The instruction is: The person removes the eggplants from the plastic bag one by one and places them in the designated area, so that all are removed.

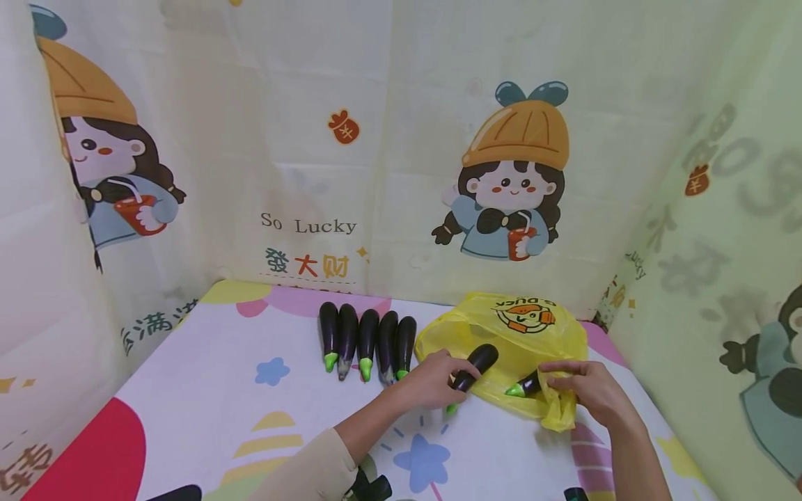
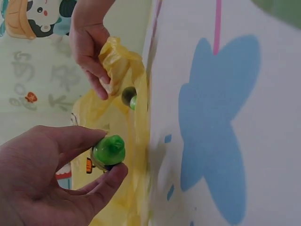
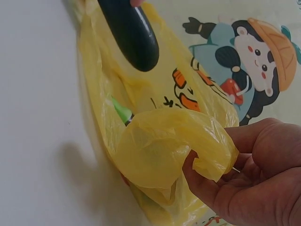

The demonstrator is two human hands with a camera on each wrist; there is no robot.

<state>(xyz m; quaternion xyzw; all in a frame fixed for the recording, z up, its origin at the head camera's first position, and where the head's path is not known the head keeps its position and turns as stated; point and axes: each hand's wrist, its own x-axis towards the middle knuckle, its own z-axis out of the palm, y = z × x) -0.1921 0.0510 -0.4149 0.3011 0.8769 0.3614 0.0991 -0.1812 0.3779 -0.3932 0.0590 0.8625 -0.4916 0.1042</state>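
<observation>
My left hand (image 1: 435, 380) pinches an eggplant (image 1: 483, 358) near its green stem end, holding it at the mouth of a yellow plastic bag (image 1: 447, 327). In the left wrist view the green cap (image 2: 109, 150) sits between thumb and fingers. The eggplant's dark rounded end (image 3: 141, 56) points into the bag in the right wrist view. With thumb and fingers, my right hand (image 1: 592, 390) grips the bag's crumpled edge (image 1: 557, 407). Inside the bag lies another eggplant (image 1: 526, 385), its green tip toward me and the rest covered by yellow plastic.
Several eggplants (image 1: 367, 341) lie side by side left of the bag, stems toward me. The table (image 1: 207, 362) has a printed cloth and meets fabric walls (image 1: 388, 174) at the back and sides. Dark objects (image 1: 370, 487) show at the front edge.
</observation>
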